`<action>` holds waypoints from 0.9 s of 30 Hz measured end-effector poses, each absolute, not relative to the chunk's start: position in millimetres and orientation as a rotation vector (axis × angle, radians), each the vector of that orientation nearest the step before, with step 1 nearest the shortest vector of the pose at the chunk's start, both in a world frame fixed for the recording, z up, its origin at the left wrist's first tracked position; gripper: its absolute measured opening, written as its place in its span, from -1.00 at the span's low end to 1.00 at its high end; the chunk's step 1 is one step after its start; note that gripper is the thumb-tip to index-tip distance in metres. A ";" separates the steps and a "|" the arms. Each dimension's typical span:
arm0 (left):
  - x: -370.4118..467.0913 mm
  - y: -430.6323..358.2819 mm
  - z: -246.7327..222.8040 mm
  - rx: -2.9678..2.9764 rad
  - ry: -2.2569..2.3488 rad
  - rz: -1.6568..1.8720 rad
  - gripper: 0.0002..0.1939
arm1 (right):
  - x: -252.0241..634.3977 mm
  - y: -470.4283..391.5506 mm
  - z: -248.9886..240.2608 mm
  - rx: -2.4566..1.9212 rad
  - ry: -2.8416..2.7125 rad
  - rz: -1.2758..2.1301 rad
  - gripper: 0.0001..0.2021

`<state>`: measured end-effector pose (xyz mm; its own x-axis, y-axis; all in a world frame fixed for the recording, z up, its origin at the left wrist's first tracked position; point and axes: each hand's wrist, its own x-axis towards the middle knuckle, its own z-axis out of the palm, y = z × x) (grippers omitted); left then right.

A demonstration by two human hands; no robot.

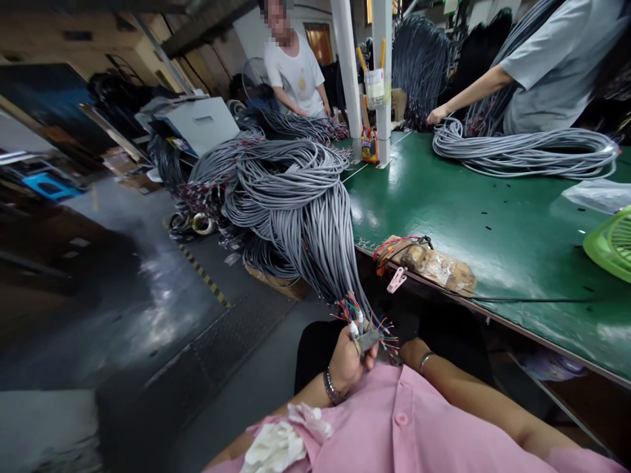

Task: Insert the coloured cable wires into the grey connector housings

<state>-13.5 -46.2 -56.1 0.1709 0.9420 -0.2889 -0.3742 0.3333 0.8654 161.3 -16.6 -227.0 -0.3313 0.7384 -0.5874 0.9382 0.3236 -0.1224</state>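
Observation:
My left hand (346, 360), with a dark bracelet at the wrist, is closed around the end of a grey cable (367, 340) close to my pink shirt. Thin coloured wires (351, 305) fan out above its fingers, beside white sleeves on the cable ends. My right hand (413, 351), with a silver bangle at the wrist, is beside the loose wire ends (388, 335); its fingers are hidden. A thick bundle of grey cables (315, 230) hangs over the table's left edge down toward my lap.
On the green table (419, 190) lie a wooden block (434, 266) with a pink clothes peg (397, 280), a cable coil (522, 154) and a green fan (614, 240). White posts (349, 66) rise from it. Two co-workers (298, 79) stand across. A grey box (200, 125) is at left.

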 end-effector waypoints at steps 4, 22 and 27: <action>-12.3 -45.4 -55.0 0.752 0.971 1.062 -0.67 | 160.4 -16.5 -220.2 1.384 2.124 -0.641 -0.74; -10.3 -46.3 -55.3 0.780 0.991 1.067 -0.69 | 160.5 -15.1 -223.9 1.336 2.081 -0.758 -0.72; -10.2 -46.8 -56.6 0.783 0.982 1.085 -0.70 | 162.0 -15.9 -224.8 1.423 2.113 -0.750 -0.73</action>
<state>-10.2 -46.8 -56.6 0.1540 0.9551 -0.2533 -0.3471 0.2923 0.8911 162.0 -15.9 -224.8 -0.3427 0.6717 -0.6568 0.9354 0.3085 -0.1726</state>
